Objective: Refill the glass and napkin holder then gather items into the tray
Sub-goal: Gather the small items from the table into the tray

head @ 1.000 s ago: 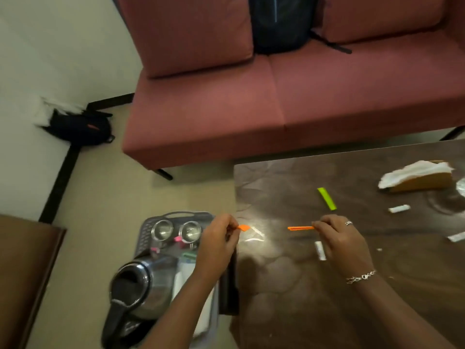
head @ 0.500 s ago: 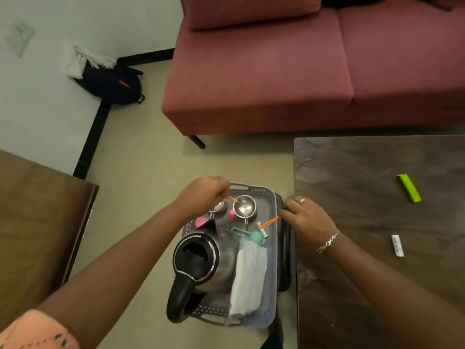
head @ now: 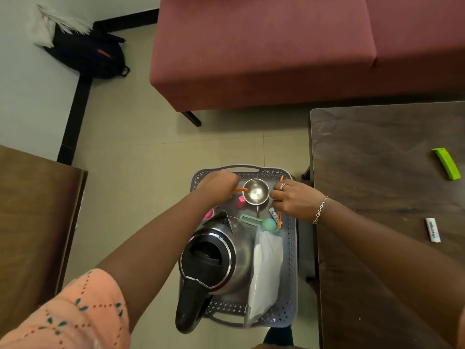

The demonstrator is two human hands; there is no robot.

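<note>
I see the red sofa [head: 276,46] at the far side and the dark worktop [head: 377,147] on the right. The grey tray [head: 293,250] stands low, just beside the worktop's left edge, with its long axis running away from me. The kettle [head: 219,258] fills its near left part and a white napkin bag [head: 266,268] lies along the right. A steel cup [head: 256,192] sits at the far end, between both grips. The left grip [head: 217,183] is curled on an orange stick [head: 240,190] that points right, toward the cup. The right grip [head: 293,197] pinches a second orange stick [head: 279,219], which lies along the tray's right wall. On the worktop, well apart, lie a green clip [head: 447,163] and a white sachet [head: 433,229].
</note>
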